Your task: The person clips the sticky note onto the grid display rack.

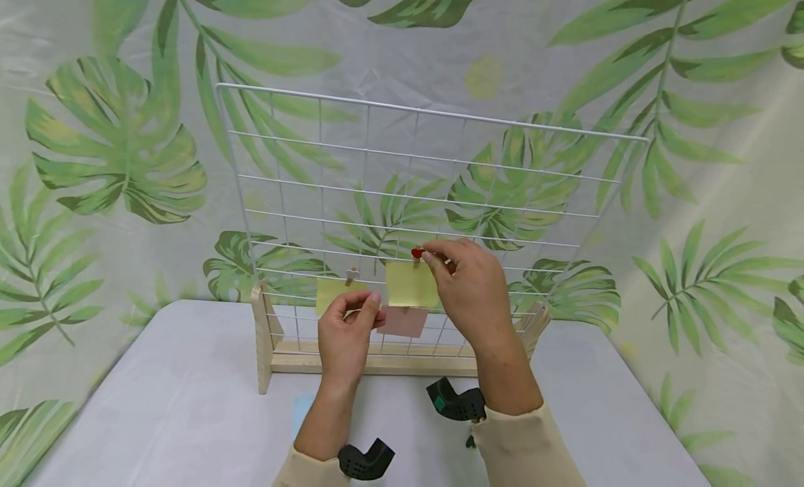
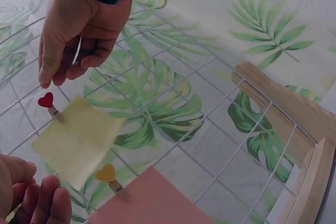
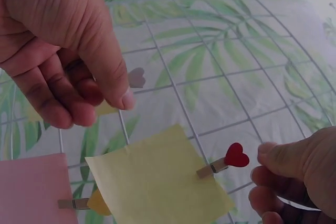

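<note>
A yellow paper note (image 1: 408, 283) hangs on the white wire grid (image 1: 433, 112), held by a small wooden clothespin with a red heart (image 3: 237, 155). My right hand (image 1: 472, 285) is just beside that heart; in the right wrist view a small gap separates the fingertips from it, and the hand holds nothing. My left hand (image 1: 347, 337), fingers loosely bent and nothing in them, hovers at the note's lower left. A pink note (image 2: 149, 198) with a yellow-heart clothespin (image 2: 106, 174) hangs below. Behind my left hand hangs another yellow note (image 1: 329, 291) under a grey-heart clothespin (image 1: 352, 275).
The grid stands in a wooden base (image 1: 402, 365) with upright side supports (image 1: 260, 340) on a white table (image 1: 201, 403). A light blue paper (image 1: 301, 409) lies partly under my left forearm. Leaf-patterned cloth (image 1: 113, 138) hangs behind the grid.
</note>
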Demonstrator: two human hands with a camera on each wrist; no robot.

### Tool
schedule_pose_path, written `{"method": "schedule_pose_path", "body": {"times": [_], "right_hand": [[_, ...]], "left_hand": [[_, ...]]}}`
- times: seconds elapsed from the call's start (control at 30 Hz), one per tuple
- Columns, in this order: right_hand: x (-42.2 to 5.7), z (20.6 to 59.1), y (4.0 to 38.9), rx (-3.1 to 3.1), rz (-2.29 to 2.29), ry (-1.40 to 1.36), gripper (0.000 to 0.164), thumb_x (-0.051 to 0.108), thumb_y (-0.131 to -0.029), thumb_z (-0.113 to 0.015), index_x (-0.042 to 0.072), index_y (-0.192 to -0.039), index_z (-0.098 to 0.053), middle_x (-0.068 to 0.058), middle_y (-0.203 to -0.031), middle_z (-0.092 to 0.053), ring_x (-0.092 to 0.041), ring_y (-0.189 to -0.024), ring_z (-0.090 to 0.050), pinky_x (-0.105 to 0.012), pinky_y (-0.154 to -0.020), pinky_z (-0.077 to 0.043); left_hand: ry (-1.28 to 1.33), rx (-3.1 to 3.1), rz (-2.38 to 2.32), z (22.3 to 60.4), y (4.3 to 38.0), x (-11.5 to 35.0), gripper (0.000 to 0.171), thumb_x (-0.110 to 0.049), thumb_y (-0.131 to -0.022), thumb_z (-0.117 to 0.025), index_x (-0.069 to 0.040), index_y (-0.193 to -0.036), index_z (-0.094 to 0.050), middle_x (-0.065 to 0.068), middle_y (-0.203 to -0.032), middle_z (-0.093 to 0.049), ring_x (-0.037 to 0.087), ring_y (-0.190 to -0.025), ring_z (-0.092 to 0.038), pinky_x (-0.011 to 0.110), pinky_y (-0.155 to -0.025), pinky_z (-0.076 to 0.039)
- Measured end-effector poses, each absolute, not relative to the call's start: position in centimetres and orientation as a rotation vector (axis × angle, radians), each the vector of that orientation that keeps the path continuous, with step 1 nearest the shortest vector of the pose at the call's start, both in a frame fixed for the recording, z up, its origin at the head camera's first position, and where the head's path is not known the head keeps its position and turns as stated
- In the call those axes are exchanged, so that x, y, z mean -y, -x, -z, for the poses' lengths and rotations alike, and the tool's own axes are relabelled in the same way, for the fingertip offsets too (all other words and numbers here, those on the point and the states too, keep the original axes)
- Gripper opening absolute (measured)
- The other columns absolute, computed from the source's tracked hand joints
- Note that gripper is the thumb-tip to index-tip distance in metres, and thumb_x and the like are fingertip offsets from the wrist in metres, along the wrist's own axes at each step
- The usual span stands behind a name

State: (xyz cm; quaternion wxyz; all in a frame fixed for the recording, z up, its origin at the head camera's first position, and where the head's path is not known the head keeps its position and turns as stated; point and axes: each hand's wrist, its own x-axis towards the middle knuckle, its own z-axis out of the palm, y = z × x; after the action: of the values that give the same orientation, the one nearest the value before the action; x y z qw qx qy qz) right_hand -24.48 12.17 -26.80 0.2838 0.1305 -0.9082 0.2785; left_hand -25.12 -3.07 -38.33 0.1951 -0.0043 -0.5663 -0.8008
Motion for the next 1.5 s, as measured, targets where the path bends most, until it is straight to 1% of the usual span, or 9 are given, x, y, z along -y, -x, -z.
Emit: {"method": "schedule_pose_path", "body": {"times": [0.1, 0.3, 0.47, 0.7, 0.93, 1.17, 1.37, 1.5], "right_hand": [[-12.3, 26.9, 24.2, 2.419, -0.763, -0.364, 0.019, 0.022, -0.098, -0.071, 0.012, -0.112, -0.078, -0.006, -0.098, -0.075, -0.024, -0.083, -0.067, -0.038, -0.067, -0.054], [-12.5, 27.8, 23.4, 2.422, -0.802, -0.371, 0.017, 0.022, -0.097, -0.071, 0.011, -0.109, -0.078, -0.005, -0.095, -0.075, -0.021, -0.08, -0.066, -0.036, -0.067, -0.055], [-12.4, 29.6, 23.0, 2.437, -0.889, -0.382, 0.014, 0.019, -0.095, -0.074, 0.01, -0.104, -0.079, -0.004, -0.088, -0.075, -0.017, -0.076, -0.065, -0.033, -0.067, -0.054], [-12.2, 32.5, 22.6, 2.488, -1.009, -0.336, 0.009, 0.018, -0.093, -0.076, 0.011, -0.098, -0.08, -0.002, -0.085, -0.075, -0.012, -0.073, -0.063, -0.03, -0.066, -0.054], [-12.1, 35.7, 22.0, 2.559, -1.105, -0.232, 0.012, 0.022, -0.094, -0.076, 0.013, -0.101, -0.08, 0.001, -0.085, -0.076, -0.009, -0.074, -0.064, -0.026, -0.065, -0.055], [-13.1, 39.8, 21.2, 2.689, -1.179, -0.088, 0.008, 0.024, -0.094, -0.074, 0.017, -0.095, -0.078, 0.005, -0.076, -0.068, -0.01, -0.069, -0.057, -0.025, -0.06, -0.048], [-15.2, 42.8, 20.8, 2.753, -1.184, 0.032, 0.007, 0.025, -0.094, -0.074, 0.019, -0.094, -0.078, 0.006, -0.079, -0.07, -0.009, -0.073, -0.058, -0.027, -0.066, -0.048], [-17.2, 43.9, 21.0, 2.788, -1.182, 0.139, 0.011, 0.026, -0.096, -0.071, 0.018, -0.1, -0.078, 0.003, -0.086, -0.071, -0.012, -0.079, -0.06, -0.03, -0.069, -0.049]], "left_hand": [[0.02, 1.579, 2.237, 38.3, 25.1, 3.3, 0.019, -0.009, -0.094, -0.073, 0.005, -0.106, -0.068, 0.004, -0.088, -0.064, 0.014, -0.07, -0.073, 0.027, -0.072, -0.063], [0.027, 1.588, 2.239, 38.0, 24.8, 3.3, 0.022, -0.011, -0.094, -0.074, 0.007, -0.106, -0.067, 0.002, -0.086, -0.064, 0.011, -0.069, -0.071, 0.025, -0.071, -0.063], [0.017, 1.609, 2.233, 38.1, 24.7, 3.2, 0.021, -0.012, -0.094, -0.074, 0.005, -0.106, -0.067, 0.002, -0.085, -0.063, 0.01, -0.068, -0.07, 0.024, -0.07, -0.062], [0.027, 1.621, 2.223, 38.1, 24.5, 3.2, 0.021, -0.011, -0.095, -0.073, 0.005, -0.105, -0.067, 0.001, -0.083, -0.063, 0.01, -0.067, -0.069, 0.024, -0.069, -0.062], [0.035, 1.639, 2.192, 38.0, 24.4, 3.5, 0.022, -0.011, -0.095, -0.073, 0.007, -0.105, -0.067, 0.001, -0.082, -0.063, 0.009, -0.067, -0.068, 0.023, -0.068, -0.062], [0.044, 1.633, 2.2, 38.0, 24.6, 3.7, 0.02, -0.008, -0.093, -0.074, 0.007, -0.104, -0.067, 0.001, -0.083, -0.063, 0.011, -0.066, -0.069, 0.024, -0.069, -0.062], [0.061, 1.65, 2.199, 38.0, 24.6, 3.9, 0.019, -0.008, -0.094, -0.073, 0.007, -0.104, -0.066, 0.002, -0.085, -0.063, 0.013, -0.067, -0.07, 0.024, -0.068, -0.062], [0.065, 1.679, 2.218, 38.1, 24.4, 4.1, 0.018, -0.008, -0.095, -0.071, 0.006, -0.105, -0.066, 0.002, -0.087, -0.062, 0.013, -0.067, -0.07, 0.025, -0.069, -0.062]]}}
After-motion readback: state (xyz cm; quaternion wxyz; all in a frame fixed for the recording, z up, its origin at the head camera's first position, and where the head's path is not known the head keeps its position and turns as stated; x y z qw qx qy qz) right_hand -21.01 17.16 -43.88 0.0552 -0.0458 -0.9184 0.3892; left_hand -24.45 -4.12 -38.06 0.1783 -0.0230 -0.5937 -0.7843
